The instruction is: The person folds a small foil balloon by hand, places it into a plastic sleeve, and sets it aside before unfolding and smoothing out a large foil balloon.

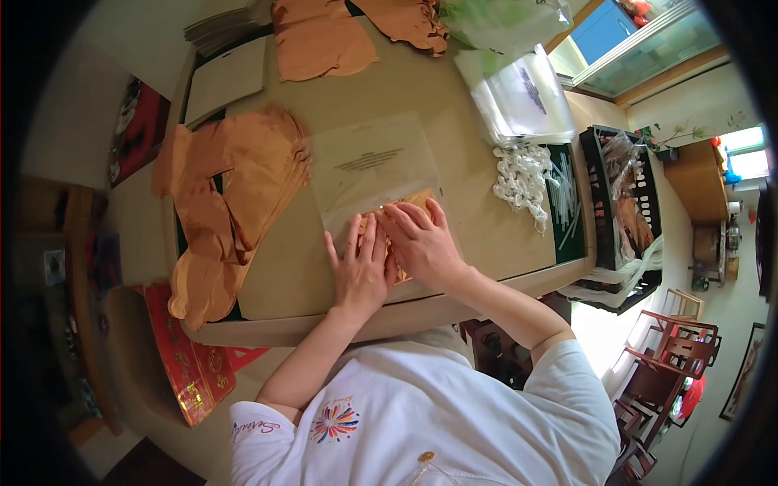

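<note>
On a big tan table (480, 194), a pile of brown sheets (271, 162) lies at nine o'clock from a clear bag (356, 180). At the bag's six o'clock end is a shiny orange piece (418, 197). The right hand (425, 245) rests on it; I can't tell if its fingers pinch. The left hand (362, 271) lies on it too, fingers spread, gripping nothing.

Home interior, wooden chairs (687, 350), leafy plant (679, 132)
</note>
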Demonstrator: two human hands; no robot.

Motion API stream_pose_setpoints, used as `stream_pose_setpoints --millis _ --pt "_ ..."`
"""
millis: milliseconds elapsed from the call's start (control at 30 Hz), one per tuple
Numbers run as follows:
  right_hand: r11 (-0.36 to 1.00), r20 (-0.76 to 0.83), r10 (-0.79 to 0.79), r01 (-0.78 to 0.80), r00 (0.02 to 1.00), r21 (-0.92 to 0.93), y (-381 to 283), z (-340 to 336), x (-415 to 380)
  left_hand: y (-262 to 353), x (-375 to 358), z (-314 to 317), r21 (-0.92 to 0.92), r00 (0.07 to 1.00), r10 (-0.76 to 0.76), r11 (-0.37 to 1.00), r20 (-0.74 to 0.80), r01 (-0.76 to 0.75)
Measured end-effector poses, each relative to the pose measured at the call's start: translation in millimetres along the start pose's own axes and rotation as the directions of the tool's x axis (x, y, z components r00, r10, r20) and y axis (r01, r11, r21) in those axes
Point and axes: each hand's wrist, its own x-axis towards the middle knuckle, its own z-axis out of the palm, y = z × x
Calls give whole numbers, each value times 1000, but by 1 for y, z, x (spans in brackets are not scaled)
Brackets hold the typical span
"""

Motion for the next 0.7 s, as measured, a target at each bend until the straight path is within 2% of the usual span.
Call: stream_pose_setpoints --millis 367,500,700 --pt "995 -36 100 -99 994 13 18 -4 -4 4 2 -3 35 1000 -29 999 7 29" --pt "982 -82 191 -191 978 12 31 -3 -6 4 2 -3 41 1000 -26 999 -13 27" --pt "981 -152 191 -195 970 -16 38 -3 -11 4 1 -4 45 1000 -17 999 -24 18"
